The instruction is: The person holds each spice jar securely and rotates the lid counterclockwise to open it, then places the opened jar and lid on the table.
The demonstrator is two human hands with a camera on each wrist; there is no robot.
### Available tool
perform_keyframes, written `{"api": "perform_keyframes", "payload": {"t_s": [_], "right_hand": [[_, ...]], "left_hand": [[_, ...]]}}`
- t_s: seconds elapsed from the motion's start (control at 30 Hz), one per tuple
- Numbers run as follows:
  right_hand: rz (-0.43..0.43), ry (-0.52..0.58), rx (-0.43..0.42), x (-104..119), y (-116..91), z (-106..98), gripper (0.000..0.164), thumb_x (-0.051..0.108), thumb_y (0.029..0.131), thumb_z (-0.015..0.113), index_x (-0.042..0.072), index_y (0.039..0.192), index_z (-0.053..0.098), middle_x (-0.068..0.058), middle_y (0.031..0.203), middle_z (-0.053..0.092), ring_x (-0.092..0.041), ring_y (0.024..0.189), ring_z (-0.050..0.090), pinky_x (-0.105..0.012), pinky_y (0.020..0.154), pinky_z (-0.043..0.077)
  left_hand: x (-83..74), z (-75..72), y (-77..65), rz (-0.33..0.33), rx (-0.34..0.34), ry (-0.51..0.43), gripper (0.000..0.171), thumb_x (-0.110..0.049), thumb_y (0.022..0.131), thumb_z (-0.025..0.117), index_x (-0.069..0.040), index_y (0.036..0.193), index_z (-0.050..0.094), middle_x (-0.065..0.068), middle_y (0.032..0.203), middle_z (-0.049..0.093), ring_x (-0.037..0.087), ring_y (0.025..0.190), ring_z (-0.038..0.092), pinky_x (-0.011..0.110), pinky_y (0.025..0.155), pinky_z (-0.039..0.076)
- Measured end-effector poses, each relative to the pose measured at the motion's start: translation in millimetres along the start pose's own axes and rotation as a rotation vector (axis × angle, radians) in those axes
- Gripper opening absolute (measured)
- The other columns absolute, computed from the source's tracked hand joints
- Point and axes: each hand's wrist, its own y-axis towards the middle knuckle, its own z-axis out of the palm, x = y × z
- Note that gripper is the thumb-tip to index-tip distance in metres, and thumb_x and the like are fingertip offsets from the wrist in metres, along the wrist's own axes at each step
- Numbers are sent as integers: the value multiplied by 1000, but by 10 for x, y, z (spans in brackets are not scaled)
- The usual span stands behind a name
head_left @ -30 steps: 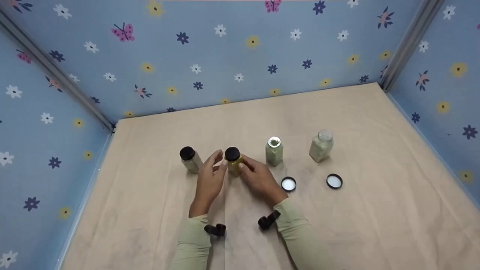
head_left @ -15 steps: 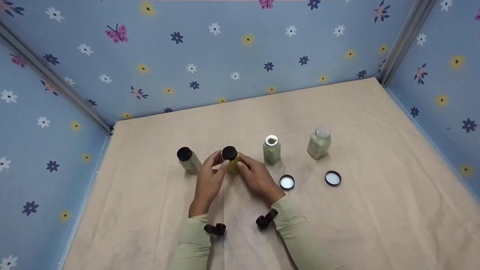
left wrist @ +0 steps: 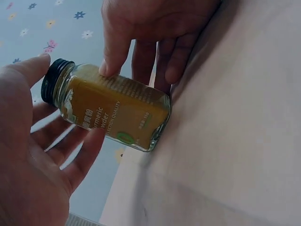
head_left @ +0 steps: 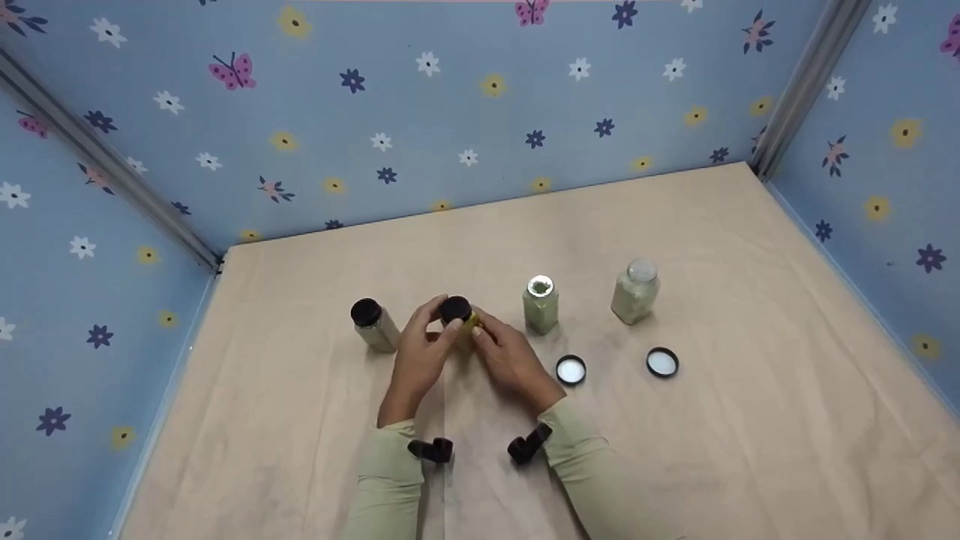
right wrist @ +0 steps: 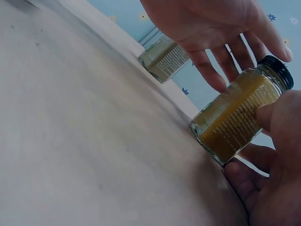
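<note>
A glass jar of turmeric powder [left wrist: 117, 110] with a black screw lid [head_left: 455, 308] stands upright on the cloth between both hands. My right hand [head_left: 514, 364] holds the jar's body, thumb on the near side and fingers around behind. My left hand [head_left: 418, 356] has its thumb and fingers about the lid, thumb at the lid's edge. In the left wrist view the left fingers [left wrist: 87, 150] extend past the jar's label. Left of the hands is a second black-capped jar [head_left: 376, 330] of pale green powder, partly hidden by the left hand.
To the right stand two lidless jars, one green jar [head_left: 541, 309] with a torn silver seal and one paler jar [head_left: 635, 296]. Two black lids, a nearer lid [head_left: 571, 370] and a farther lid [head_left: 662, 362], lie white side up before them. Patterned walls [head_left: 450, 105] border the table.
My left thumb and fingers have come in from beside the turmeric jar to its lid. My right hand keeps hold of the body. The head view has shifted slightly.
</note>
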Motion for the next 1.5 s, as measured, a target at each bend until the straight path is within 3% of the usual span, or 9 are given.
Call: {"api": "perform_keyframes", "payload": {"t_s": [0.3, 0.43, 0.53, 0.67, 0.77, 0.93, 1.23, 1.5], "right_hand": [[6, 11, 7, 11, -2, -8, 44, 29, 107, 47, 23, 152, 46, 0, 148, 50, -17, 136, 46, -35, 113, 34], [17, 0, 13, -2, 4, -5, 45, 30, 107, 47, 23, 152, 46, -1, 148, 50, -17, 136, 45, -35, 113, 34], [23, -13, 12, -11, 10, -5, 45, 30, 107, 47, 21, 152, 46, -1, 148, 50, -18, 136, 45, -35, 113, 34], [25, -5, 18, -11, 9, 1, 45, 30, 108, 46, 22, 152, 46, -1, 148, 50, -16, 136, 44, -34, 113, 33], [26, 6, 21, -9, 8, 8, 44, 29, 108, 46, 23, 151, 47, 0, 148, 51, -15, 136, 44, -34, 113, 33], [27, 8, 14, -3, 13, 9, 44, 29, 108, 47, 21, 151, 48, -2, 147, 51, -18, 137, 45, -36, 113, 34], [29, 13, 25, 3, 17, -2, 43, 29, 107, 47, 22, 150, 49, -1, 147, 52, -17, 136, 45, -36, 113, 34], [39, 8, 26, -10, 18, -12, 44, 29, 107, 47, 20, 150, 49, -1, 147, 52, -15, 136, 45, -34, 113, 34]], "left_hand": [[22, -53, 39, -4, 52, -21, 53, -31, 99, 65, -9, 146, 52, 7, 140, 55, 23, 123, 54, 45, 94, 50], [43, -131, 115, -17, 135, -22, 55, -33, 98, 67, -14, 147, 51, 5, 140, 54, 23, 125, 53, 46, 96, 48], [56, -209, 192, -35, 234, -50, 59, -31, 97, 69, -17, 150, 48, 7, 146, 50, 25, 129, 49, 49, 101, 44], [90, -301, 280, -15, 347, -98, 60, -26, 95, 71, -18, 150, 49, 7, 147, 49, 28, 131, 46, 58, 108, 33], [112, -334, 310, 14, 377, -116, 58, -28, 94, 73, -19, 148, 52, 2, 141, 53, 27, 128, 48, 62, 111, 28], [146, -311, 328, 1, 352, -127, 55, -29, 93, 74, -21, 144, 57, 1, 138, 56, 25, 125, 51, 61, 110, 30], [143, -231, 282, -63, 268, -132, 52, -18, 93, 73, -13, 143, 58, 8, 140, 54, 30, 128, 49, 54, 103, 36], [146, -151, 204, -63, 192, -143, 54, -32, 91, 76, -21, 141, 59, 1, 139, 56, 24, 125, 51, 49, 99, 40]]}}
